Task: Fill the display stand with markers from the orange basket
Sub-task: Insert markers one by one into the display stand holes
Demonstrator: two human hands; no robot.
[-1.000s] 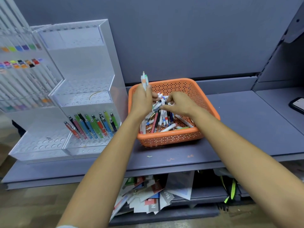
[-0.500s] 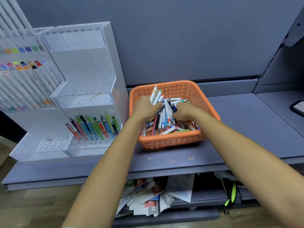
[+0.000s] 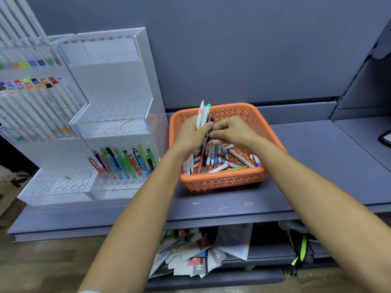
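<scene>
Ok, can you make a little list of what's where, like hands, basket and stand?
orange basket: on the grey shelf, many loose markers inside
display stand: left of the basket, coloured pens in a low tier
left hand: holds white markers upright above the basket
right hand: pinches a blue pen beside that bunch

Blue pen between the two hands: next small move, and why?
Probably tuck the blue pen into the bundle in the left hand, then release with the right hand. The right hand pinches it against the white markers that the left hand grips upright over the orange basket; the display stand has many open holes.
</scene>
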